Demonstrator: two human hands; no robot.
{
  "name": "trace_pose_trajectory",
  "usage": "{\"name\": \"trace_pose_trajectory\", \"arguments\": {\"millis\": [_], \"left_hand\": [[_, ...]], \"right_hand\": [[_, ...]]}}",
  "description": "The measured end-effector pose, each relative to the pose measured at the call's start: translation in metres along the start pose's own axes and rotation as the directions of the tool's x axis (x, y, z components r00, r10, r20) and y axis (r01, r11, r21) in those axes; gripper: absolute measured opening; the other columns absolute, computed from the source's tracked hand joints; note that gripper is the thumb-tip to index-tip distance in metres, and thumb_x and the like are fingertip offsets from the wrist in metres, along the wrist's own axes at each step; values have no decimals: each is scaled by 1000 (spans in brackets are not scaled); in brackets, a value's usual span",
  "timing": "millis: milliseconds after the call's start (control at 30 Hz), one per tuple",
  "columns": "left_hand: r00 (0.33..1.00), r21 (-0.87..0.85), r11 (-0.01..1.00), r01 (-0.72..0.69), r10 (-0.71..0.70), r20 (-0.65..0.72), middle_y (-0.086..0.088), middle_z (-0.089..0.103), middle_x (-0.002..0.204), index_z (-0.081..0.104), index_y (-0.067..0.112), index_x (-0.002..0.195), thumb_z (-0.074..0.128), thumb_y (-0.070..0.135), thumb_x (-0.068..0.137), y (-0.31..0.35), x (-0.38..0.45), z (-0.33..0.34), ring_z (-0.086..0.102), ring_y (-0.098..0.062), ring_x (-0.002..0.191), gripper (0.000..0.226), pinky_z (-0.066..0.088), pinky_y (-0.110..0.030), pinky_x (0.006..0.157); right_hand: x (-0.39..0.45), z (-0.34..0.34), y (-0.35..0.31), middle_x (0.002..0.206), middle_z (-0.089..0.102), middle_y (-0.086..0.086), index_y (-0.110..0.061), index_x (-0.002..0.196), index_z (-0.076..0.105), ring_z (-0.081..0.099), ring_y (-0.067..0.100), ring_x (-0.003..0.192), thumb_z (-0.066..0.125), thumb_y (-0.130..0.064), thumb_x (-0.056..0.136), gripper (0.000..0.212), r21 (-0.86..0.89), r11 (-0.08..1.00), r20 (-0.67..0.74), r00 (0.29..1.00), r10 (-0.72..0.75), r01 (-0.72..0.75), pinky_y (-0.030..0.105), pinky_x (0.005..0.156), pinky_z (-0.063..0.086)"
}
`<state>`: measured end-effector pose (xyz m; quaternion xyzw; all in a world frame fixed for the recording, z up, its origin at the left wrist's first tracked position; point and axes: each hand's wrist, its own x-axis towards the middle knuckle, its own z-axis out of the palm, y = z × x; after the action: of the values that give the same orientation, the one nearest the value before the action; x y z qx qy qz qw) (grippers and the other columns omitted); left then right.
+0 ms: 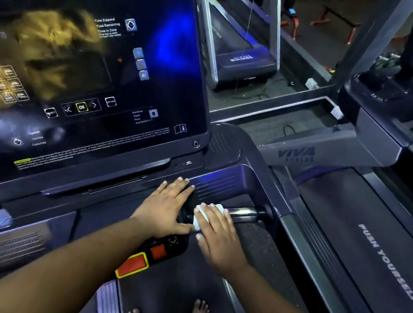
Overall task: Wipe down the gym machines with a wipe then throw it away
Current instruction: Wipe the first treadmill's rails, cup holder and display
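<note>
Landmark: the red stop button [133, 265] on the treadmill's front bar. Person stands on the belt below it – bare toes [201, 310] visible just behind and right of the button.

Just past the button, both hands are at work. Right hand [218, 237] lies up and right of the button, fingers curled over a white wipe [202, 215] and pressing it onto the handlebar [243, 212] – so it grips the wipe against the bar. Left hand [168, 204] sits beyond the button, flat, fingers straight and spread on the ledge under the console, holding nothing (looks like bracing).

Handling, my read: the wipe is light, soft and limp, probably damp, bunched into a pad. It has no stiffness, so it only goes where the palm pushes it. Best hold is what's shown: folded pad under the fingers, wrapped partly round the bar, thumb below if there's room (thumb placement not visible). The chromed bar section to the right of the hand looks slick – pad will slide easily but may roll or unfold at the bar's end fitting. Not fragile, though it could tear on edges.

Farther from the button: the big console screen [78, 64] up and left, lit with menu icons. To the right, a neighbouring treadmill belt [385, 259]. Beyond, another treadmill [236, 45] and orange frames, blurred. No bin in view.
</note>
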<state>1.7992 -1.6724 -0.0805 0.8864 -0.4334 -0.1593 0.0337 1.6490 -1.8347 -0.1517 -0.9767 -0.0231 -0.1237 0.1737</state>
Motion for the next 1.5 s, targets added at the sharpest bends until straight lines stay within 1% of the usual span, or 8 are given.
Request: {"name": "trace_pose_trajectory", "arguments": {"millis": [133, 233, 467, 700, 867, 1100, 1367, 1500], "left_hand": [[1000, 34, 999, -12, 11, 21, -1, -1, 172, 6, 22, 165, 49, 80, 78, 1, 3, -1, -8, -15, 158, 113, -4, -40, 128], [1000, 40, 999, 0, 0, -3, -2, 0, 172, 7, 22, 165, 56, 74, 82, 0, 2, -1, -7, -15, 158, 109, -4, -40, 128], [1000, 40, 999, 11, -10, -25, 1, -2, 172, 5, 23, 165, 42, 85, 74, -1, 2, 3, -10, -14, 157, 116, -4, -41, 128], [999, 18, 999, -39, 39, -21, 0, -4, 172, 4, 22, 164, 56, 75, 82, -2, 3, 1, -11, -15, 157, 110, -4, -41, 128], [998, 21, 998, -57, 58, -17, -1, -8, 172, 3, 21, 165, 54, 72, 85, -4, 3, 2, -13, -16, 157, 107, -3, -43, 128], [993, 106, 989, -105, 110, -38, -5, -17, 170, -4, 20, 164, 44, 75, 87, -4, 2, 2, -19, -19, 156, 106, -6, -48, 127], [990, 59, 989, -132, 134, -35, -5, -14, 171, -3, 20, 164, 49, 73, 90, -6, 2, 2, -17, -19, 157, 105, -4, -48, 128], [989, 59, 989, -134, 137, -53, -6, -11, 172, -1, 19, 164, 49, 73, 89, -7, 3, 4, -14, -20, 157, 105, -2, -48, 128]], "right_hand": [[37, -10, 11, 113, 67, -5, -24, 119, 65, 59, 21, 107, 32, -38, 104, 39, -25, 993, 19, 993, 113, -113, 42, 98, 44], [59, -11, 1, 95, 70, -5, -23, 101, 68, 64, 23, 92, 32, -41, 101, 40, -121, 979, 20, 985, 169, -166, 42, 83, 45], [-18, 8, 12, 165, 27, 4, -16, 159, 30, 18, 24, 154, 37, -51, 103, 66, -22, 991, -51, 990, 134, -136, 49, 126, 10], [25, -16, 17, 131, 56, 3, -17, 138, 53, 44, 26, 134, 11, -88, 86, 97, -26, 916, 59, 914, 401, -400, 50, 125, 6], [-11, -1, -19, 170, 0, 4, -15, 162, 6, -7, 23, 157, 17, -84, 89, 101, 31, 961, 191, 946, 263, -274, 49, 126, -5], [10, -12, 3, 170, -5, 7, -15, 162, 8, -12, 23, 156, 0, -98, 71, 123, 142, 697, 84, 710, 699, -703, 49, 125, -4], [-6, 0, -55, 170, -8, -5, -23, 163, 1, -16, 12, 154, 25, -80, 91, 95, 143, 883, 126, 893, 432, -447, 41, 125, -8], [-7, -9, -14, 170, -6, -3, -21, 163, 1, -12, 15, 155, 19, -83, 85, 101, 74, 779, 91, 782, 617, -623, 52, 126, -2]]}}
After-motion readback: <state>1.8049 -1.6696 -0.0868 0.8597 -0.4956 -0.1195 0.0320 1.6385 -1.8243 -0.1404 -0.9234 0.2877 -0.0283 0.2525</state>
